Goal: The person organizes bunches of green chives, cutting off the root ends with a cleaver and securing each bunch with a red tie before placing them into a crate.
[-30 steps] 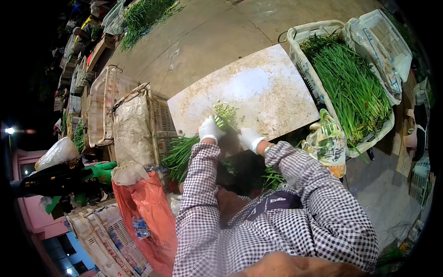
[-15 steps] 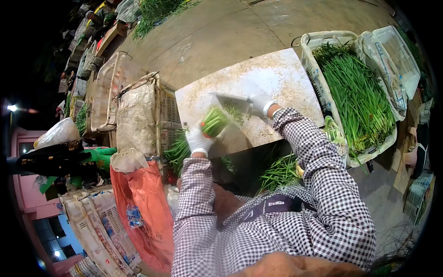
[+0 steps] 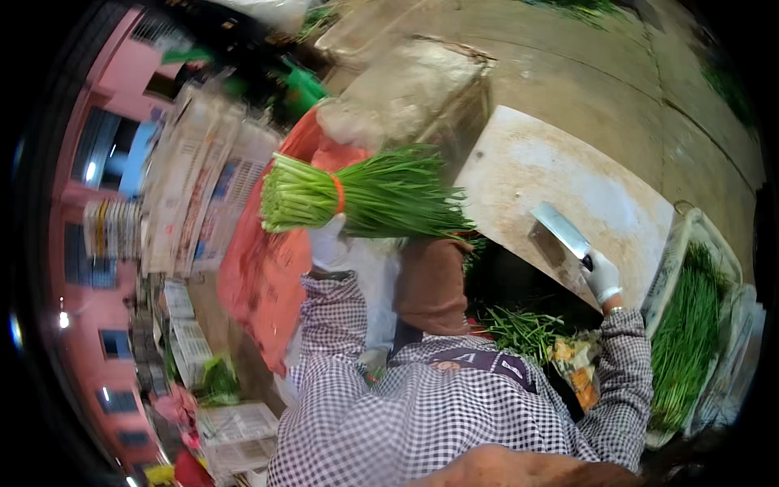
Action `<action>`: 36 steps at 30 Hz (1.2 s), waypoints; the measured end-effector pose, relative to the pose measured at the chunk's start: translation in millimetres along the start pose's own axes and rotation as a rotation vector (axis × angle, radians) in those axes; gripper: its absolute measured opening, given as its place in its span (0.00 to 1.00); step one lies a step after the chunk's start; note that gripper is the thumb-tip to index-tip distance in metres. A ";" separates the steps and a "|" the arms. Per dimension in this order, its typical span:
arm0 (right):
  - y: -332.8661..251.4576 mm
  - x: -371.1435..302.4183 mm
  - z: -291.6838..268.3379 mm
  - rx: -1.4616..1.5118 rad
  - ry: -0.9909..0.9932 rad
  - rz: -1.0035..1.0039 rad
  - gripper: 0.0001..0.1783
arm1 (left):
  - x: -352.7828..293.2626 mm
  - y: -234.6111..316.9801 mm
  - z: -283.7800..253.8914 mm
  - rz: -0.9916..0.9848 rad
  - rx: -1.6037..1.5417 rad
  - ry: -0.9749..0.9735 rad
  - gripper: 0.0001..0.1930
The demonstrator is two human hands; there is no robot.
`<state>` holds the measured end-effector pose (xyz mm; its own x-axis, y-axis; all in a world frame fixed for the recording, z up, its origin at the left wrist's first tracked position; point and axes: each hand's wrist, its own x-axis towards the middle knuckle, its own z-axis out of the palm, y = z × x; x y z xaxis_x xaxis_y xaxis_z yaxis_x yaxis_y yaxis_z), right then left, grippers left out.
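Observation:
My left hand (image 3: 327,243), in a white glove, is closed under a banded bunch of garlic chives (image 3: 385,193). An orange band circles the pale stalks; the cut ends point left and the green leaves right. The bunch is over a red plastic sack (image 3: 260,276), and its underside hides most of my fingers. My gloved right hand (image 3: 602,277) grips a cleaver (image 3: 561,230) by its dark handle. The broad blade is just above or on a worn white cutting board (image 3: 519,158); which of the two I cannot tell.
A white crate (image 3: 726,252) of long green chives stands right of the board. Trimmed leaves (image 3: 519,333) lie below its near edge, by my lap. Stacked pale crates (image 3: 199,174) are at left, and a plastic-covered crate (image 3: 414,89) sits behind the sack.
My left hand has carried the bunch off the board, leftward to the sack, and its leaves now point right. My view has turned left. The cleaver stays in my right hand by the board.

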<state>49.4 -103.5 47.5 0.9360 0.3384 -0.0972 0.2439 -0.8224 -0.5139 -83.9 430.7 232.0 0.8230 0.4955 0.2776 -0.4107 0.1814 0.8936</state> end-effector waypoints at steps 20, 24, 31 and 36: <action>-435.8 -46.1 62.7 1.112 -0.720 -0.615 0.47 | -147.4 145.2 12.7 -0.116 -0.058 0.141 0.63; -492.7 -97.5 70.4 0.905 -0.664 -0.886 0.55 | -201.9 164.7 -47.0 -0.101 0.254 0.237 0.54; -504.2 -93.0 45.2 0.593 -0.618 -1.272 0.36 | -305.9 276.8 -191.3 -0.618 0.603 0.012 0.49; -464.9 -65.4 40.7 0.522 -0.635 -0.900 0.24 | -361.9 230.3 -263.5 -1.466 0.889 -0.290 0.46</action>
<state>-135.5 275.3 258.1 0.1587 0.9765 0.1460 0.4738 0.0544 -0.8789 -579.7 517.0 244.3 0.3627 0.1870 -0.9130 0.9197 -0.2300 0.3182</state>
